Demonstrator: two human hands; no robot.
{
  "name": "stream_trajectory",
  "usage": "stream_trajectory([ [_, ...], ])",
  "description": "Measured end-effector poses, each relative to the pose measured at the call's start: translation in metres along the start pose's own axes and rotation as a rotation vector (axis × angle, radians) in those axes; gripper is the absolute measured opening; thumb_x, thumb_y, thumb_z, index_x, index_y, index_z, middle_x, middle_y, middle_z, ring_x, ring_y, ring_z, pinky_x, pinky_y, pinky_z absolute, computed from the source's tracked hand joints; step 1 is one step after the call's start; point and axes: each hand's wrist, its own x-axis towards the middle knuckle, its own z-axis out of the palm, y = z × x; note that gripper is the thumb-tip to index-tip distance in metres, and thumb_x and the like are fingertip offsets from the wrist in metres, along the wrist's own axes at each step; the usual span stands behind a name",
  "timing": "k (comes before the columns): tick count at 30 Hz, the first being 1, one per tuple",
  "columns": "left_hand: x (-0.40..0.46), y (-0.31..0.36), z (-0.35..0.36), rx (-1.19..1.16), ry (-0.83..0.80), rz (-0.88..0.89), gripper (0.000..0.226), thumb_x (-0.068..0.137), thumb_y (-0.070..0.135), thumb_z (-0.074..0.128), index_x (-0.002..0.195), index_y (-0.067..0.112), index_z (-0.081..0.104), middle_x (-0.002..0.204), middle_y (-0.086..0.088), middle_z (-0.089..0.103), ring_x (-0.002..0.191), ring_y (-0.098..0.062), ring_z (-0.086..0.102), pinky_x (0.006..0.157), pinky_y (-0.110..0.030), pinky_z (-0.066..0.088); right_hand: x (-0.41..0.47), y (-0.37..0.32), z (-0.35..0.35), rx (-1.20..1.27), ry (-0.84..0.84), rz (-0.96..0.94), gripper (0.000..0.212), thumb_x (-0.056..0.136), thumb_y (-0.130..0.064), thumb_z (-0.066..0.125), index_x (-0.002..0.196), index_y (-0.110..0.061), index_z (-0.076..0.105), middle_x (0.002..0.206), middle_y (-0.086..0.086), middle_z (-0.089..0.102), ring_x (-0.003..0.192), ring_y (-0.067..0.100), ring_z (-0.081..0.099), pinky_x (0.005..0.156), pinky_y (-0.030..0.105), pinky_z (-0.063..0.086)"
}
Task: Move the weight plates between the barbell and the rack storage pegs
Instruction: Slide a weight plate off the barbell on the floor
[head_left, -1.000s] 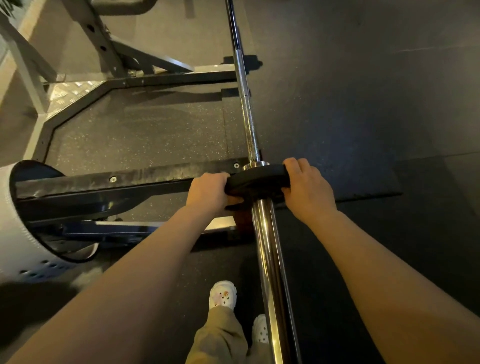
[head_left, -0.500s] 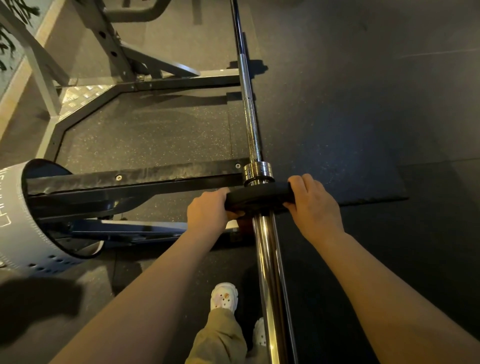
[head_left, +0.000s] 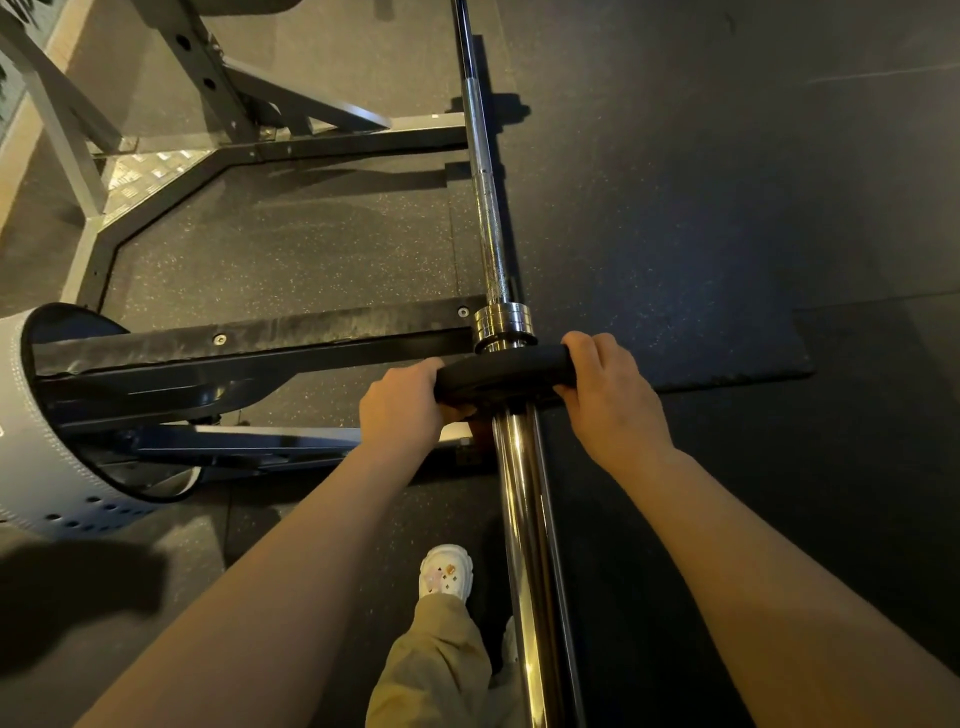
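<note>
Now, plate: the small black weight plate (head_left: 503, 370) sits on the chrome barbell sleeve (head_left: 524, 519), just near of the sleeve collar (head_left: 503, 318) and not quite against it.
Left hand: your left hand (head_left: 402, 413) grips the plate's left rim, fingers curled over the far face and thumb on the near side.
Right hand: your right hand (head_left: 610, 400) grips the right rim the same way, fingers wrapped over the top edge.
Barbell: the shaft (head_left: 485, 208) runs away from you to the far side; the rack's black beam (head_left: 249, 353) crosses on the left, touching nothing you hold.
Handling: judging by its size, the plate is fairly light but rigid, and its rubbery coat should grip well; the polished sleeve is likely slick, so it may slide freely.
Where to hold: keep both hands opposite each other on the rim, so the plate stays square to the sleeve and does not bind.
Risk: your feet (head_left: 445, 571) stand under the sleeve.
</note>
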Motion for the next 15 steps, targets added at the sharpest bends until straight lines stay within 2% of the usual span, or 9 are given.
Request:
stream_trajectory([
  [5, 0.008, 0.0, -0.005, -0.012, -0.092, -0.036, 0.026, 0.09, 0.028, 0.063, 0.115, 0.022, 0.059, 0.091, 0.002, 0.056, 0.095, -0.021, 0.059, 0.084, -0.035, 0.047, 0.018, 0.004, -0.015, -0.016, -0.146, -0.046, 0.046, 0.093, -0.029, 0.056, 0.131, -0.023, 0.032, 0.117, 0.005, 0.038, 0.103, 0.019, 0.044, 0.078, 0.031, 0.043],
  [9, -0.001, -0.013, 0.012, -0.056, -0.076, -0.066, 0.024, 0.09, 0.019, 0.064, 0.113, 0.023, 0.059, 0.101, -0.002, 0.063, 0.103, -0.023, 0.06, 0.087, -0.034, 0.046, -0.005, -0.01, -0.006, -0.119, 0.003, -0.077, 0.043, 0.09, -0.027, 0.058, 0.126, -0.021, 0.036, 0.111, 0.007, 0.044, 0.091, 0.015, 0.044, 0.074, 0.03, 0.041],
  [12, -0.01, -0.019, 0.021, -0.112, -0.048, -0.062, 0.025, 0.089, 0.02, 0.065, 0.114, 0.02, 0.059, 0.108, -0.004, 0.064, 0.107, -0.023, 0.058, 0.092, -0.035, 0.044, -0.018, -0.014, -0.001, -0.145, 0.084, -0.116, 0.044, 0.087, -0.025, 0.061, 0.124, -0.021, 0.037, 0.109, 0.009, 0.047, 0.093, 0.021, 0.05, 0.073, 0.033, 0.043],
  [15, -0.011, -0.016, 0.022, -0.092, -0.038, -0.085, 0.026, 0.09, 0.021, 0.064, 0.116, 0.019, 0.058, 0.107, -0.004, 0.064, 0.107, -0.023, 0.058, 0.09, -0.035, 0.043, -0.009, -0.009, -0.004, -0.146, 0.069, -0.135, 0.046, 0.089, -0.026, 0.058, 0.128, -0.021, 0.035, 0.114, 0.008, 0.046, 0.1, 0.022, 0.05, 0.079, 0.035, 0.043],
])
